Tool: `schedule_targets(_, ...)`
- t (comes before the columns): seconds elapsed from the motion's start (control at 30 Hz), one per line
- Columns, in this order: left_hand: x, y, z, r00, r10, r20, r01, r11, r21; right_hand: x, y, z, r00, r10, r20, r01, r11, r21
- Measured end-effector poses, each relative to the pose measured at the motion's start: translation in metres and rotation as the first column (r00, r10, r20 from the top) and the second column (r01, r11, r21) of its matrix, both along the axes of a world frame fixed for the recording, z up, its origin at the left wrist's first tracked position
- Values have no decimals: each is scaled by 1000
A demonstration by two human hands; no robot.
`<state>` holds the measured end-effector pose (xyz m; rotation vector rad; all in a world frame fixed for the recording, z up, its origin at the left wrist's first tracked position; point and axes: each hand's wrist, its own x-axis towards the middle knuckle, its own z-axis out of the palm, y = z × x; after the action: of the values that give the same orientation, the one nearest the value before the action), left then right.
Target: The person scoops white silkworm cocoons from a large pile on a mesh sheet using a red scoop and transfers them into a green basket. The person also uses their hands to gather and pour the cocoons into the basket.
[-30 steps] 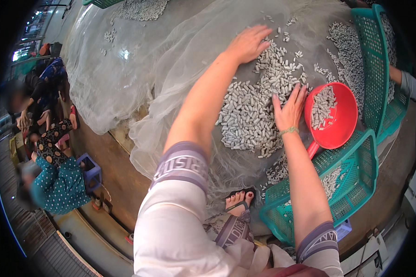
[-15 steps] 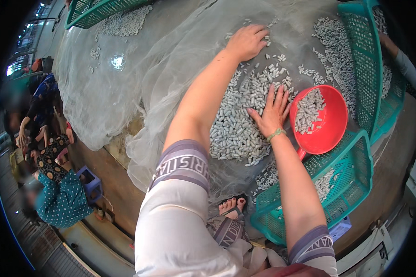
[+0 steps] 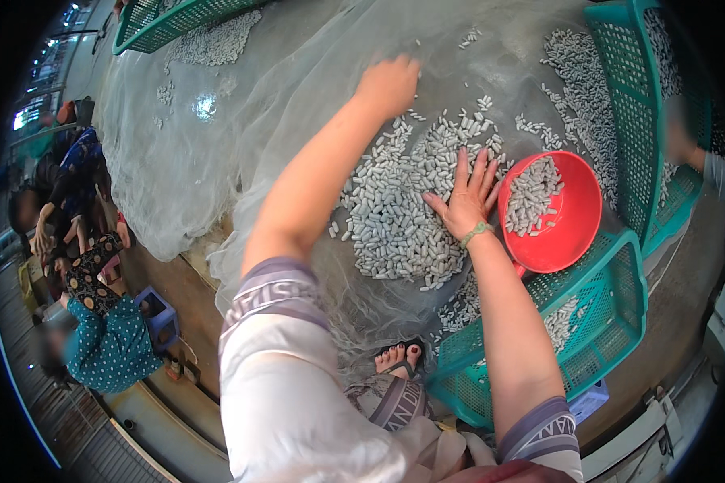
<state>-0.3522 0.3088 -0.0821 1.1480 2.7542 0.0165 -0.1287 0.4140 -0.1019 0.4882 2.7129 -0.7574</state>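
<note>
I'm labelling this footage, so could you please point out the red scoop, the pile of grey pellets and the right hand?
Red scoop (image 3: 570, 225), head view: its bare inside.
Pile of grey pellets (image 3: 399, 217), head view: near its middle.
Right hand (image 3: 466, 209), head view: back of the hand.

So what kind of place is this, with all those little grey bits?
Probably a workshop or small factory, though I can't be sure. Heaps of grey pieces, big green baskets holding more, and other people nearby suggest it.
</note>
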Motion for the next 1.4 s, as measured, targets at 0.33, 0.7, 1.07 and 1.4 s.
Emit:
schedule_targets(0.33,28,38,-7,887,-452,92,375,824,426,-2,-5,7,1000,19,1,-19,1000,-11)
schedule_targets(0.7,-135,-179,86,753,620,221,-618,549,563,1,-6,1,998,32,-46,-31,999,16)
schedule_targets(1.07,79,-104,125,753,-121,646,-304,808,505,8,7,-12,999,17,-45,-14,998,60)
schedule_targets(1.4,-12,-96,33,750,661,-36,-573,676,464,2,1,-5,998,37,-42,-35,999,41)
